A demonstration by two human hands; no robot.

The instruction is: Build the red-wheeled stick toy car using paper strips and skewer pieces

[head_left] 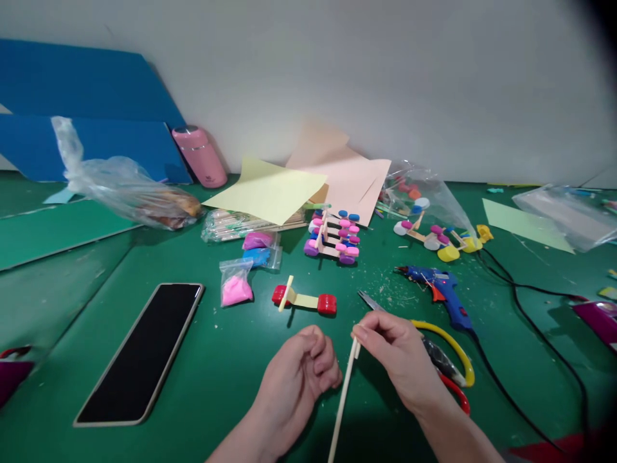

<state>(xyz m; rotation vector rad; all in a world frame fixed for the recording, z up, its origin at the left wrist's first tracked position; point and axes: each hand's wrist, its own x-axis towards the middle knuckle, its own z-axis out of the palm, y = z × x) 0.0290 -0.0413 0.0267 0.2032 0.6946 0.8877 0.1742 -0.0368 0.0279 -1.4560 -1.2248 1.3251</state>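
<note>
Stick (343,402): bare wood, matt, looks smooth from where I stand. Worktop (216,392): smooth, soft sheen, roughened by pale specks in patches. Scissors (370,300): greyish metal at the tip, smooth plastic-looking handles. Glue gun (450,297): blue plastic, low shine. Phone (142,354): glassy, glossy screen. Red end piece (328,304): glossy. Yellow sheet (265,190): matt paper. Knotted bag (110,177): clear thin plastic, crinkled, shiny. Wall (434,77): matt.

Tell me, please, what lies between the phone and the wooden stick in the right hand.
In the head view, the curled left hand lies between the phone and the wooden stick, which the right hand holds.
</note>
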